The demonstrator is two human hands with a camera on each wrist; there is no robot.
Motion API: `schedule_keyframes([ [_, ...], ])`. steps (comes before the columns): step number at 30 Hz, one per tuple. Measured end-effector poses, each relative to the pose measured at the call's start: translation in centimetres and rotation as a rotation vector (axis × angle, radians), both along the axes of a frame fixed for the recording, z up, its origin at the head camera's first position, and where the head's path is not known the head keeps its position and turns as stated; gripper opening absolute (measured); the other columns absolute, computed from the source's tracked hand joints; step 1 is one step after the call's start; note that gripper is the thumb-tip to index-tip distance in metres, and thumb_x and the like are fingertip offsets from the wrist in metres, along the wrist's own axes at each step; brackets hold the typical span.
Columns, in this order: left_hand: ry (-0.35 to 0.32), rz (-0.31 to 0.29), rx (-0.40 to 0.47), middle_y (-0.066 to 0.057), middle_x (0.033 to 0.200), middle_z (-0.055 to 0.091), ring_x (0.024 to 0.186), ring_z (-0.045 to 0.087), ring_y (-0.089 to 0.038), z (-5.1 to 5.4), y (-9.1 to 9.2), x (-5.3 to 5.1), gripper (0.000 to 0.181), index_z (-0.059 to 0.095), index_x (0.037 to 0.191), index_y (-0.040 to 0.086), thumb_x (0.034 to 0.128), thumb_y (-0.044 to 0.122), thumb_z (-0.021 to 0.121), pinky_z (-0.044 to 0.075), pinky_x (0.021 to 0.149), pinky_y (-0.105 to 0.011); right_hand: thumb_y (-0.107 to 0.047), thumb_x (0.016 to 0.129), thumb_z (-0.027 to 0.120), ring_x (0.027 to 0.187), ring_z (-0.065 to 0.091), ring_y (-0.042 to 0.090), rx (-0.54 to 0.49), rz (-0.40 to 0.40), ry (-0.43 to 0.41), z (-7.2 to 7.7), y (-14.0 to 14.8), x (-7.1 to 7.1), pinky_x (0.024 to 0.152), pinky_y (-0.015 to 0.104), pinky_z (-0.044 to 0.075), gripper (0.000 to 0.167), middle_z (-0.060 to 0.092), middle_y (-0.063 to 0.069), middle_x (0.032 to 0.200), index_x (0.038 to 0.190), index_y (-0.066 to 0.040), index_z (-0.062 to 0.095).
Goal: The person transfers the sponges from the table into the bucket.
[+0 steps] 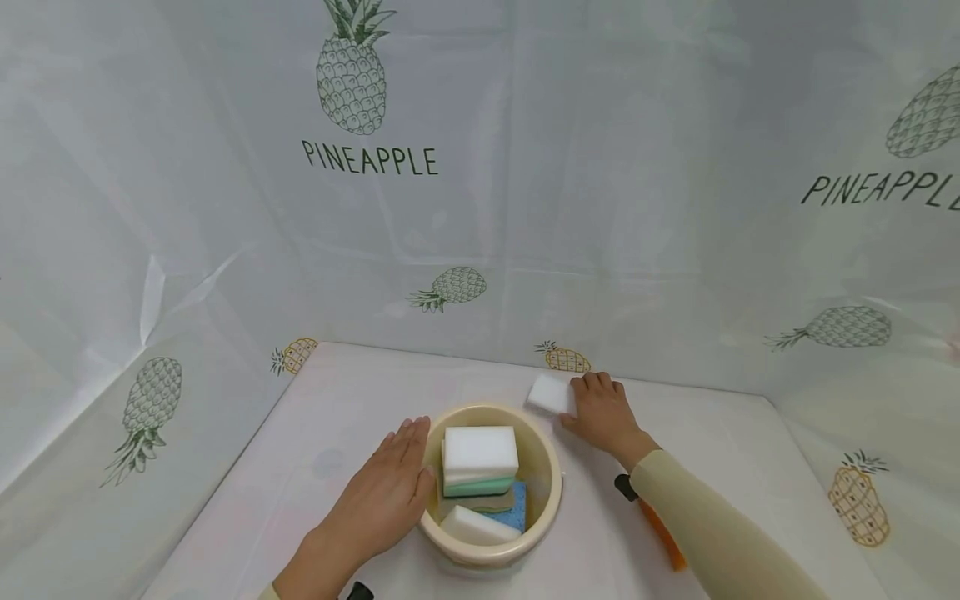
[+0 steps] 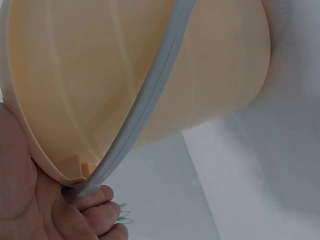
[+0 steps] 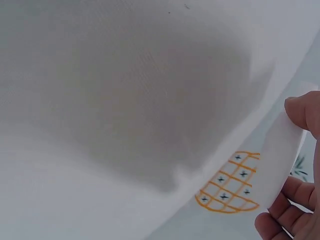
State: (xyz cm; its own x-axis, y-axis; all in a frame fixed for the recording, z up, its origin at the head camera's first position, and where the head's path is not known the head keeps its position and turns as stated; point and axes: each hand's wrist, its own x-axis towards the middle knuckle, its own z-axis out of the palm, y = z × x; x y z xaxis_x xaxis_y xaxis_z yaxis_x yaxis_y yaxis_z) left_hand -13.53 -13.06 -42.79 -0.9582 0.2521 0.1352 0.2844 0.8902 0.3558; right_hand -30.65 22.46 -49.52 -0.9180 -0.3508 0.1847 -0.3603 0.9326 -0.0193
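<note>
A cream bucket holds several sponges: a white block sponge with a green layer under it, a blue sponge and another white sponge leaning low at the near side. My left hand rests against the bucket's left rim, fingers extended; the left wrist view shows the palm at the rim beside the grey handle. Beyond the bucket to the right, my right hand pinches a white sponge between thumb and fingers. The right wrist view shows this sponge tilted above the surface.
The bucket stands on a white table. A sheet printed with pineapples rises behind and at both sides. Partly under my right forearm lies an orange object, its kind hidden.
</note>
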Motion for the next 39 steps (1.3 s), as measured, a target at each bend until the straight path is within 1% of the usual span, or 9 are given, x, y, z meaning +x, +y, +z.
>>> schedule_keyframes([
  [4,-0.001,0.002,0.001,-0.016,0.168,0.039,0.158,0.035,-0.031,-0.1,0.0,0.0,0.062,0.036,0.161,-0.005,0.1109,0.029,0.048,0.028,0.131,-0.048,-0.049,0.092,0.078,0.119,0.052,0.043,0.002,0.019,0.04,0.8,0.5,0.7,0.098,0.061,0.047,0.067,0.06,0.022,0.124,0.13,0.002,0.059],
  [12,-0.005,0.004,0.016,-0.016,0.168,0.039,0.158,0.035,-0.032,-0.3,0.0,-0.1,0.062,0.035,0.161,-0.005,0.1109,0.028,0.048,0.028,0.131,-0.049,-0.046,0.09,0.08,0.12,0.053,0.045,-0.021,0.071,0.126,3.3,1.0,2.8,0.098,0.062,0.046,0.066,0.062,0.022,0.124,0.131,0.002,0.06],
  [17,-0.001,0.002,0.021,-0.015,0.168,0.039,0.157,0.036,-0.031,-0.4,-0.2,-0.1,0.061,0.036,0.161,-0.005,0.1107,0.027,0.048,0.028,0.131,-0.048,-0.044,0.09,0.081,0.12,0.053,0.045,-0.029,0.102,0.161,4.7,0.9,3.7,0.1,0.063,0.047,0.068,0.062,0.022,0.124,0.133,0.003,0.059],
  [21,0.001,-0.008,0.027,-0.016,0.168,0.039,0.157,0.036,-0.031,-0.5,-0.2,-0.3,0.061,0.035,0.161,-0.005,0.1106,0.026,0.047,0.028,0.131,-0.048,-0.044,0.088,0.083,0.118,0.055,0.045,-0.029,0.133,0.201,6.0,0.6,4.3,0.098,0.063,0.049,0.069,0.063,0.022,0.123,0.133,0.003,0.059],
  [27,0.003,-0.013,0.029,-0.016,0.168,0.039,0.157,0.035,-0.032,-0.5,-0.2,-0.4,0.061,0.035,0.161,-0.005,0.1108,0.027,0.047,0.028,0.131,-0.048,-0.042,0.085,0.086,0.113,0.057,0.043,-0.079,0.181,0.264,8.1,-0.2,5.2,0.092,0.059,0.05,0.067,0.064,0.02,0.119,0.13,0.0,0.061],
  [31,-0.003,-0.012,0.033,-0.016,0.168,0.039,0.158,0.035,-0.032,-0.4,-0.2,-0.4,0.061,0.035,0.161,-0.005,0.111,0.027,0.046,0.028,0.131,-0.048,-0.043,0.084,0.085,0.109,0.056,0.04,-0.107,0.215,0.306,9.3,-1.0,6.0,0.089,0.056,0.05,0.065,0.065,0.018,0.117,0.127,-0.001,0.063],
  [36,-0.009,-0.011,0.04,-0.017,0.167,0.04,0.157,0.036,-0.032,-0.4,-0.2,-0.4,0.061,0.035,0.161,-0.005,0.1106,0.027,0.046,0.028,0.131,-0.048,-0.045,0.082,0.082,0.102,0.055,0.036,-0.123,0.243,0.339,10.4,-1.9,7.0,0.083,0.05,0.046,0.063,0.065,0.016,0.114,0.125,-0.002,0.063],
  [39,-0.002,-0.016,0.039,-0.018,0.166,0.041,0.157,0.037,-0.033,-0.3,-0.2,-0.3,0.061,0.035,0.161,-0.006,0.1104,0.026,0.047,0.029,0.131,-0.049,-0.046,0.082,0.081,0.101,0.055,0.035,-0.119,0.255,0.349,10.9,-2.4,7.5,0.082,0.047,0.044,0.063,0.065,0.015,0.114,0.124,-0.002,0.063],
])
